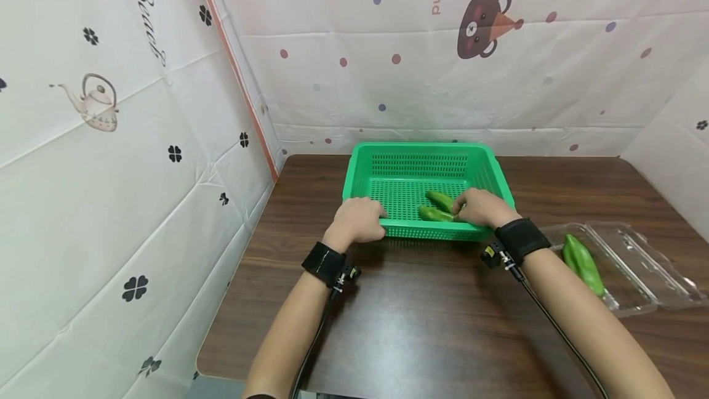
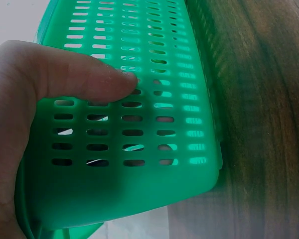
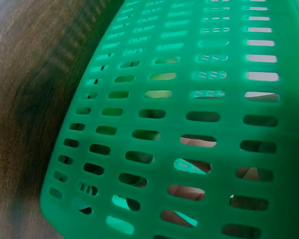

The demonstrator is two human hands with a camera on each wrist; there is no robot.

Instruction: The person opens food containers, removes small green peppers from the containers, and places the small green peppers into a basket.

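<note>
A green plastic basket point(image 1: 421, 168) sits on the dark wood-grain table point(image 1: 421, 325), its long axis running left to right across the person's front, the near long wall facing them. It is rectangular with rounded corners, and its walls and floor are pierced by rows of small slots.

The left hand point(image 1: 357, 219) grips the near rim at the left corner — in the left wrist view the thumb point(image 2: 84, 77) presses flat on the outside of the slotted wall. The right hand point(image 1: 482, 208) reaches over the near rim on the right side, fingers curled down inside; skin shows through the slots in the right wrist view. Whether it pinches anything there, I cannot tell.

Two smooth green peppers point(image 1: 437, 207) lie on the basket floor just beside the right fingertips, long and tapered, angled from upper left down to the right.

To the right, well apart from the basket, an open clear plastic box point(image 1: 637, 263) holds one more green pepper point(image 1: 581, 262), lying roughly front to back.
</note>
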